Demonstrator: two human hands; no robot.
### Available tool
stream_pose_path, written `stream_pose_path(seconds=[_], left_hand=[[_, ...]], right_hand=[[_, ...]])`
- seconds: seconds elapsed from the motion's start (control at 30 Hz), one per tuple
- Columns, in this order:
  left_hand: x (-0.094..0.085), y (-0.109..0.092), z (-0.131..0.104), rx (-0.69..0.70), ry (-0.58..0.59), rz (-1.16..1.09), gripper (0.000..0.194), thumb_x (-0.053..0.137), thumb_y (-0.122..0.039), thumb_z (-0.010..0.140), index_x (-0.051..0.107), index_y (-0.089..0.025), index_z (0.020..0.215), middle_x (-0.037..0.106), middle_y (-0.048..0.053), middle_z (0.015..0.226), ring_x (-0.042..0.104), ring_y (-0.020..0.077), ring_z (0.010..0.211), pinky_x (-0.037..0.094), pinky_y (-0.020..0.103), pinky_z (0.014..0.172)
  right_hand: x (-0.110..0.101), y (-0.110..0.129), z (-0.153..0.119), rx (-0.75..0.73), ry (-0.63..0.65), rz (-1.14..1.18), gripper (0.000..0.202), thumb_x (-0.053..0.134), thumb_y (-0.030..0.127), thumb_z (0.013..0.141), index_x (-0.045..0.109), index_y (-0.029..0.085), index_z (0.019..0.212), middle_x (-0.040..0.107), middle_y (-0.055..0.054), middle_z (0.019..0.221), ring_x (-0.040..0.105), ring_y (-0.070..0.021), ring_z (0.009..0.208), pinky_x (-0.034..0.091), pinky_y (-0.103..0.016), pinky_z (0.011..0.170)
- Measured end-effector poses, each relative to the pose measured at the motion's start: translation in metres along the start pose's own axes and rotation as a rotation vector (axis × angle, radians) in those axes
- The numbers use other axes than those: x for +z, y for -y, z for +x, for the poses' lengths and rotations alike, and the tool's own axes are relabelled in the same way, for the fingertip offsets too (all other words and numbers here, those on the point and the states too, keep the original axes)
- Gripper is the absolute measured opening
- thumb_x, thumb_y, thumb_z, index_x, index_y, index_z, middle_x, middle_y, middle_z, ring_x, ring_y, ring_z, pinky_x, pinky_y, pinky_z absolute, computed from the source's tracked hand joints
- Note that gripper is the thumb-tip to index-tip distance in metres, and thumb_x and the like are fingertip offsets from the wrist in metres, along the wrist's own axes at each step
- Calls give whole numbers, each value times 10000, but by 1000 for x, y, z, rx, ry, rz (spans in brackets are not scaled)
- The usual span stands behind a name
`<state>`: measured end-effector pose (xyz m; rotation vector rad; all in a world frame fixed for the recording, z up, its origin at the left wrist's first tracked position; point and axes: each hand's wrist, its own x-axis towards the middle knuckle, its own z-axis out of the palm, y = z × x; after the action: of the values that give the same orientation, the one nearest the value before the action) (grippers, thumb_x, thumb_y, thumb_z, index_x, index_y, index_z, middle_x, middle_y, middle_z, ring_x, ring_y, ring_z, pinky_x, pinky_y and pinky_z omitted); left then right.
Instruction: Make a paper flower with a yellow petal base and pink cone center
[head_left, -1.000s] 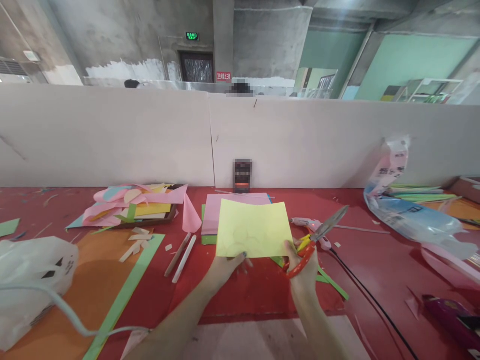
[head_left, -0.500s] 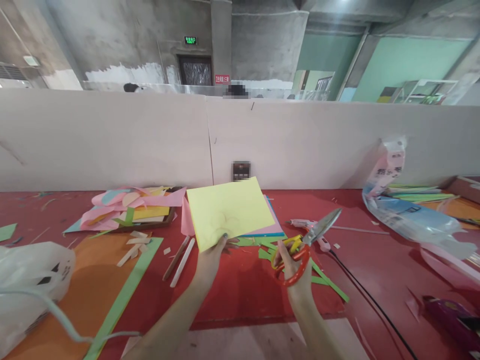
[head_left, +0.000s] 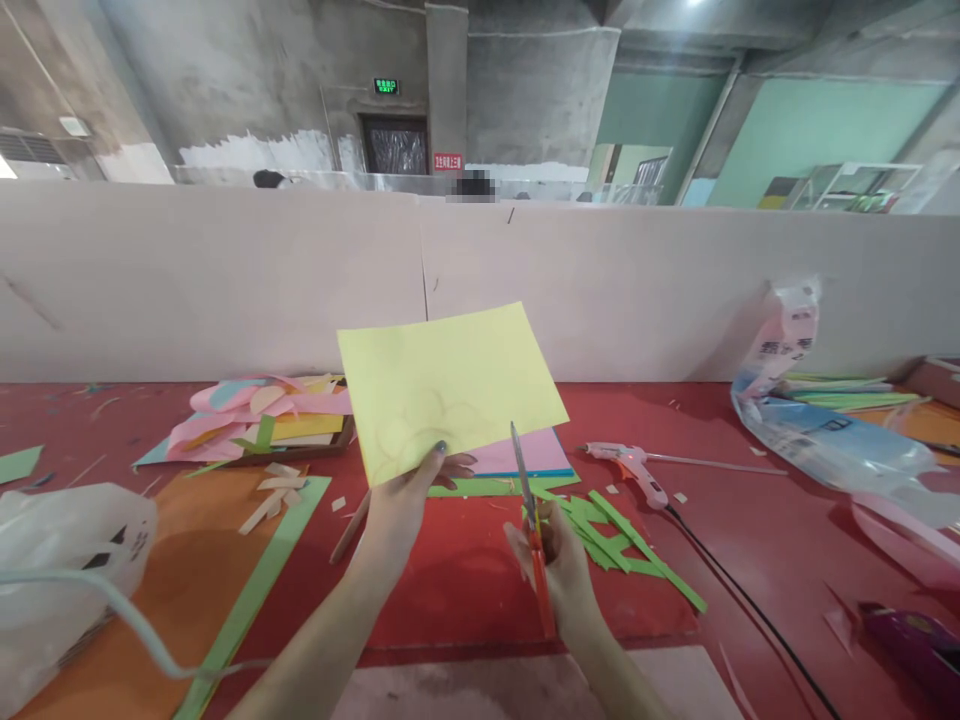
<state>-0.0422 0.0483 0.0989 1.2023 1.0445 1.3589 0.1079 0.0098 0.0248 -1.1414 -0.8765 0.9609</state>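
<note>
A yellow sheet of paper (head_left: 457,375) with faint curved pencil lines near its lower edge is held up over the table. My left hand (head_left: 409,490) pinches its lower left part, thumb on the front and fingers behind. In my right hand (head_left: 559,570) is a pair of scissors (head_left: 537,560) with red and yellow handles, seen nearly edge-on. Their blades point up, the tip by the paper's lower right edge; I cannot tell whether they touch. Behind my hands lie pink and blue sheets (head_left: 517,453) and several green paper strips (head_left: 611,535).
A pink hot glue gun (head_left: 634,470) with a black cord lies at right. Paper scraps (head_left: 255,410) fill a tray at left, near an orange sheet (head_left: 180,550) and a white plastic bag (head_left: 82,570). A clear plastic package (head_left: 817,430) stands at far right.
The yellow paper has risen and come closer. My right hand has moved left and turned the scissors from pointing up-right to pointing up toward the paper's edge.
</note>
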Motion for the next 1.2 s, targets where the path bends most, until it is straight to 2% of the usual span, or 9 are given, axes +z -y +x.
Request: stream_pose_path(seconds=[0.07, 0.23, 0.47, 0.63, 0.73, 0.87, 1.0, 1.1, 1.2], left_hand=[[4, -2, -4, 3, -2, 20, 258, 551, -353, 747, 659, -119, 761, 706, 93, 822, 647, 206, 717, 492, 283, 608], [6, -7, -7, -12, 29, 53, 266, 552, -363, 745, 651, -125, 812, 708, 89, 805, 644, 195, 685, 494, 280, 602], [-21, -29, 2, -17, 32, 65, 241, 563, -331, 740, 662, -112, 735, 704, 97, 756, 640, 187, 671, 482, 270, 589], [-29, -30, 9, -31, 10, 43, 243, 563, -322, 735, 662, -100, 738, 703, 112, 788, 642, 190, 685, 466, 270, 592], [-18, -24, 18, -84, 70, -14, 238, 576, -313, 719, 643, -94, 783, 703, 122, 820, 645, 188, 687, 457, 269, 597], [12, -14, 31, -125, 111, -84, 207, 544, -279, 735, 616, -98, 807, 707, 111, 795, 646, 171, 661, 445, 251, 580], [38, -4, 33, -131, 224, -68, 190, 495, -261, 757, 603, -107, 732, 708, 110, 767, 642, 167, 625, 439, 250, 549], [43, 1, 29, -113, 315, 2, 211, 461, -265, 779, 605, -113, 752, 708, 107, 787, 642, 160, 637, 444, 251, 563], [35, 4, 24, -113, 356, 92, 215, 465, -281, 780, 608, -120, 771, 708, 104, 808, 641, 161, 651, 451, 258, 581]], right_hand=[[0, -1, -1, 5, 37, 2, 299, 755, 255, 505, 468, 191, 563, 435, 65, 540, 430, -67, 456, 427, -185, 425], [0, -2, -2, 54, 104, -36, 233, 701, 305, 591, 499, 191, 610, 365, 74, 502, 320, -47, 380, 307, -164, 324], [-1, 0, -3, 74, 128, -82, 250, 691, 304, 619, 465, 197, 622, 379, 84, 463, 332, -49, 365, 276, -156, 321], [-2, -4, -2, 97, 143, -82, 263, 682, 300, 635, 439, 199, 636, 396, 91, 451, 313, -34, 330, 248, -145, 296], [-2, -5, 0, 118, 128, -97, 260, 656, 350, 659, 446, 199, 644, 405, 90, 439, 311, -31, 300, 253, -149, 279], [-3, -5, 1, 87, 116, -116, 251, 660, 354, 654, 465, 198, 674, 411, 90, 444, 325, -33, 302, 270, -148, 283], [-6, -5, 1, 42, 151, -106, 276, 643, 354, 687, 417, 200, 646, 397, 90, 435, 320, -35, 315, 261, -144, 294], [-7, -6, 1, 68, 151, -147, 312, 622, 406, 706, 388, 206, 650, 389, 92, 407, 305, -42, 292, 239, -150, 276], [-6, -6, 1, 88, 156, -119, 335, 611, 460, 703, 390, 209, 686, 376, 94, 431, 290, -41, 304, 229, -155, 279]])
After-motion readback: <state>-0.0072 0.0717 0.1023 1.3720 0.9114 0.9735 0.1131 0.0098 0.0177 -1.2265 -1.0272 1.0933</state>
